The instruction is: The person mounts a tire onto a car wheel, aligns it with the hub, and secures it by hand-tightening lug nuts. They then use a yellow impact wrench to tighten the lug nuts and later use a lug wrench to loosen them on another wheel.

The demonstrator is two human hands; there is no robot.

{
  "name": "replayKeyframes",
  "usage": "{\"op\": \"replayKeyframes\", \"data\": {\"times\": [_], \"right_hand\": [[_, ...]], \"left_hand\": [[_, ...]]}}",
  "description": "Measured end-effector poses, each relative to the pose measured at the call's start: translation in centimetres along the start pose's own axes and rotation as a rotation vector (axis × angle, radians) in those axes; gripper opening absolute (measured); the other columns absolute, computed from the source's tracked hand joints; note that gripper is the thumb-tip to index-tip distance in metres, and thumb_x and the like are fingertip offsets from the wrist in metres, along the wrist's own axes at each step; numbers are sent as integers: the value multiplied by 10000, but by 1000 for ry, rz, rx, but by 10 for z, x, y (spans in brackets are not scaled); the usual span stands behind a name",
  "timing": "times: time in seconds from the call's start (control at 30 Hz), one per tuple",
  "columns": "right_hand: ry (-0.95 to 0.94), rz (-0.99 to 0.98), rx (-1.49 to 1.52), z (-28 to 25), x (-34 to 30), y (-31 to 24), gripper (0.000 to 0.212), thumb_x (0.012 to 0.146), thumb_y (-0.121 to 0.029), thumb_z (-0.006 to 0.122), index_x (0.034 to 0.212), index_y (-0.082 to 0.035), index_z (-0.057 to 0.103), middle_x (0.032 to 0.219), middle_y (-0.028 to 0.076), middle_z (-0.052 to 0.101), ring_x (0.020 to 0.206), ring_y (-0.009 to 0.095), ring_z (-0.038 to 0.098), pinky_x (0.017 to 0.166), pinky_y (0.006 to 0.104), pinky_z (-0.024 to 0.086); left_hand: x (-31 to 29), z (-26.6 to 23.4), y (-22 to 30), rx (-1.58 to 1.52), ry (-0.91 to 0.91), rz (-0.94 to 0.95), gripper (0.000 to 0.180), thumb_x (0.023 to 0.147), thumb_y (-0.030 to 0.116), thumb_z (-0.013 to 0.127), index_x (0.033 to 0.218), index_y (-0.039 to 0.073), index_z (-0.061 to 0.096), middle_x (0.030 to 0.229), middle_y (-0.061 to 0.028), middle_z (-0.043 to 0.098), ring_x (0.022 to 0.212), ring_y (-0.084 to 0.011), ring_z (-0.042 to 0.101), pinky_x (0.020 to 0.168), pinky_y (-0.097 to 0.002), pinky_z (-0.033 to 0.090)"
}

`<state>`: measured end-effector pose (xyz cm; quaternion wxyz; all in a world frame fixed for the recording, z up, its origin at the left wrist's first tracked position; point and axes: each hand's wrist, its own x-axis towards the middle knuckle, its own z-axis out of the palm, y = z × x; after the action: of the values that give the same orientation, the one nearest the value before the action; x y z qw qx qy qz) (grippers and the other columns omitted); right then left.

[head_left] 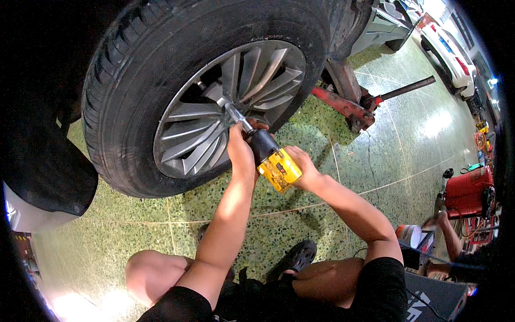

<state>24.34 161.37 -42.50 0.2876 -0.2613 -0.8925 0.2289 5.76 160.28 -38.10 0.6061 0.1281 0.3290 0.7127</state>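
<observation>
A yellow and black impact wrench [280,167] points up and left at a car wheel [188,115]. Its long silver socket [236,115] reaches into the middle of the grey multi-spoke rim, by the hub; whether it sits on a nut I cannot make out. My left hand [242,144] is wrapped round the front of the wrench, just behind the socket. At the rear right side of the tool, my right hand [301,165] grips it, its fingers partly hidden by the yellow body. The black tyre stands upright close in front of me.
A red floor jack [346,107] with a dark handle stands right of the wheel. Farther right are a white car [449,53], a red container [470,193] and a white tub [409,235]. Another person's arm [450,236] shows at the right. Speckled green flooring [300,220] surrounds my feet.
</observation>
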Motion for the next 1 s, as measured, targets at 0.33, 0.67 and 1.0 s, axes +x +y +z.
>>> {"op": "replayKeyframes", "data": {"times": [0.33,0.67,1.0], "right_hand": [[52,2,0,-2,46,-13,386,741,-147,730,1083,-48,580,982,169,652,943,413,625,817,466,506],[-98,102,-115,-14,55,-9,402,693,-207,779,962,-58,520,865,182,610,872,444,597,763,497,490],[-118,36,-85,-19,49,2,454,706,-188,770,1081,-52,554,859,188,615,852,437,607,735,477,502]], "left_hand": [[31,-8,26,-84,83,-39,365,1037,380,503,1132,33,562,1043,-144,694,896,-299,674,758,-455,567],[29,-6,30,-184,17,-99,314,1031,371,509,1071,63,558,960,-164,695,815,-297,674,715,-439,573],[29,-3,25,-141,6,-48,357,1033,421,504,1064,70,559,953,-143,688,821,-281,661,720,-438,570]]}}
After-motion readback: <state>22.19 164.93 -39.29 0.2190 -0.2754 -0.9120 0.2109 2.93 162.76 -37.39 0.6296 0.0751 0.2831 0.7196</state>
